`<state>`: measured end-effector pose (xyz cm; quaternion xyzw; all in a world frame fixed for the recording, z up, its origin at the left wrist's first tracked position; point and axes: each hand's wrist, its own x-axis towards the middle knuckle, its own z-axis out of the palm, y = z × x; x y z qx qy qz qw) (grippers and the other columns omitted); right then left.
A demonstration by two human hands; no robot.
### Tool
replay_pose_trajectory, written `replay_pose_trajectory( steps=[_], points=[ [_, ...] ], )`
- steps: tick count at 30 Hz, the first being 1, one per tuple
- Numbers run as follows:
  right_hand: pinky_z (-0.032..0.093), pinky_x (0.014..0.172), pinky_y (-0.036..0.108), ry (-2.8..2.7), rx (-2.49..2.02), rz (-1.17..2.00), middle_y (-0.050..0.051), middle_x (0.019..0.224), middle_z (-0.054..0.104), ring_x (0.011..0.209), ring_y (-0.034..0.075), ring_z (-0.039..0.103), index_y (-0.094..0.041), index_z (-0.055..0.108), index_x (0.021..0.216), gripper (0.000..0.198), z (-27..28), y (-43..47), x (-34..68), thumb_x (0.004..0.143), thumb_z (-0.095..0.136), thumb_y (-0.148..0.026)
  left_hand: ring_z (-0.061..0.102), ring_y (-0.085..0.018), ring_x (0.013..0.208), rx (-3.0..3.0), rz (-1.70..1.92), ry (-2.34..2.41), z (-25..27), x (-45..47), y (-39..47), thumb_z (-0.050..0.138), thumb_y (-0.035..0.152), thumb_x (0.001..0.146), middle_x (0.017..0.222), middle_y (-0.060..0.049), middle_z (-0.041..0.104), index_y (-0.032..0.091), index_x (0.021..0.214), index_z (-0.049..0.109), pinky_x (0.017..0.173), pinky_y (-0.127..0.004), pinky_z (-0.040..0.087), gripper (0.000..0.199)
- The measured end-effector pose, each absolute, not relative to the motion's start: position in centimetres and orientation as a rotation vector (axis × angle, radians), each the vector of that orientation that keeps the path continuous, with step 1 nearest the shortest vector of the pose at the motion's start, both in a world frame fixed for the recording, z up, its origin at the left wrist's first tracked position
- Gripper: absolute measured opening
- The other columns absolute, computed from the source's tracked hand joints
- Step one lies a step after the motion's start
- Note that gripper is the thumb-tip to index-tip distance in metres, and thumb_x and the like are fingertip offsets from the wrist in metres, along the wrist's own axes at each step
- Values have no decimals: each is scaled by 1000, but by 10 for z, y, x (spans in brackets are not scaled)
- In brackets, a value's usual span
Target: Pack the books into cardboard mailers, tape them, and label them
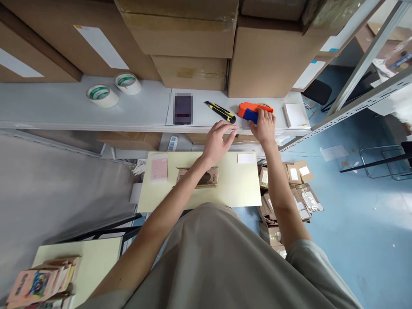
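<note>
On the grey shelf [148,107], my right hand [265,128] has its fingers on an orange and blue tape dispenser [249,113], thumb at its near side. My left hand [219,141] hovers by the shelf's front edge with fingers apart and nothing in them. Just beyond it lies a black and yellow utility knife [222,112]. Below my left forearm, a small open cardboard box [211,177] rests on the pale yellow table [238,189], partly hidden by that arm.
Two tape rolls [106,99] and a blurred dark rectangle [183,109] are on the shelf, left of the knife. A white pad [295,116] lies at its right end. Large cartons [264,60] line the back. Flattened boxes [302,193] cover floor at right; books [38,283] sit lower left.
</note>
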<state>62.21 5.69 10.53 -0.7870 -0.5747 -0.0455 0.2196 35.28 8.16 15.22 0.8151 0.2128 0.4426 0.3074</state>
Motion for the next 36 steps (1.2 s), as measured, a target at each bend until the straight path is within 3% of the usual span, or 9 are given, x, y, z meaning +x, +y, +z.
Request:
replay_pose_trajectory(
  steps=[7, 10, 13, 15, 20, 25, 33, 36],
  points=[
    [38, 131, 78, -1556, -2189, -151, 28, 139, 74, 143, 42, 63, -8, 57, 150, 42, 94, 56, 625, 112, 54, -27, 79, -25, 116, 2083, 1128, 596, 141, 342, 58, 62, 39, 119, 118, -8, 84, 24, 117, 81, 108, -43, 63, 24],
    [46, 127, 76, -1484, -2114, -132, 25, 138, 74, 138, 41, 68, -15, 55, 150, 41, 91, 36, 610, 117, 51, -39, 80, -25, 117, 2026, 1098, 661, 130, 317, 45, 64, 38, 117, 119, -8, 85, 23, 119, 82, 108, -41, 64, 24],
    [62, 112, 70, -1427, -1944, -18, 24, 148, 69, 136, 42, 72, -23, 48, 158, 52, 89, 0, 571, 119, 47, -59, 81, -24, 117, 1907, 1054, 762, 113, 285, 28, 65, 41, 117, 122, -9, 85, 23, 120, 81, 109, -40, 66, 24],
    [65, 110, 63, -1408, -1833, 124, 24, 150, 66, 138, 40, 72, -25, 46, 161, 61, 90, -27, 532, 118, 49, -67, 82, -23, 115, 1794, 1032, 833, 100, 266, 15, 67, 44, 115, 121, -9, 86, 24, 122, 80, 107, -39, 67, 25],
    [67, 105, 50, -1310, -1621, 517, 15, 128, 73, 121, 35, 76, -29, 56, 144, 58, 92, -76, 435, 110, 63, -75, 84, -24, 113, 1548, 992, 879, 83, 231, -16, 77, 53, 109, 120, -9, 85, 24, 123, 77, 107, -40, 70, 32],
    [69, 97, 44, -1328, -1551, 753, 9, 120, 75, 108, 29, 77, -31, 55, 134, 54, 94, -87, 382, 107, 68, -76, 84, -23, 107, 1447, 1018, 905, 84, 201, -35, 78, 62, 107, 114, -7, 83, 24, 116, 74, 101, -40, 72, 39],
    [68, 96, 43, -1357, -1635, 878, 10, 123, 78, 111, 30, 79, -30, 56, 133, 61, 97, -78, 334, 104, 70, -81, 83, -23, 100, 1517, 1060, 989, 82, 149, -33, 82, 54, 106, 108, -5, 85, 24, 107, 79, 96, -35, 69, 30],
    [68, 91, 43, -1368, -1685, 867, 11, 119, 79, 103, 29, 79, -27, 54, 131, 65, 92, -77, 321, 102, 72, -82, 83, -23, 101, 1542, 969, 975, 85, 127, -27, 79, 50, 107, 109, -6, 86, 24, 112, 80, 98, -35, 68, 27]
  ],
)
